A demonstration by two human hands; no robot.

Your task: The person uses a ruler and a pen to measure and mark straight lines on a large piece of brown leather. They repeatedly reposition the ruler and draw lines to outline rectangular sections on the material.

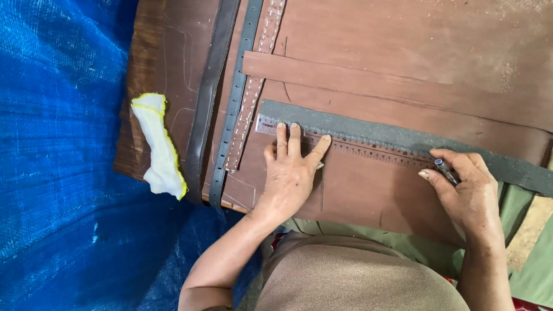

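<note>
Marking step, by the look of it: left hand (290,173) flat, fingers spread, pinning clear ruler (345,145) on brown leather sheet (368,190), just below grey strip (403,135). Right hand (468,193) clamped on pen (445,170) at ruler's far end. Keep ruler pinned.

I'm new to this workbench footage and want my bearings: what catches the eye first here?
The left hand pressing a clear ruler flat on a brown leather sheet at centre, while the right hand holds a pen at the ruler's far end. At left, a white cloth with yellow edging stands out beside bright blue tarpaulin.
</note>
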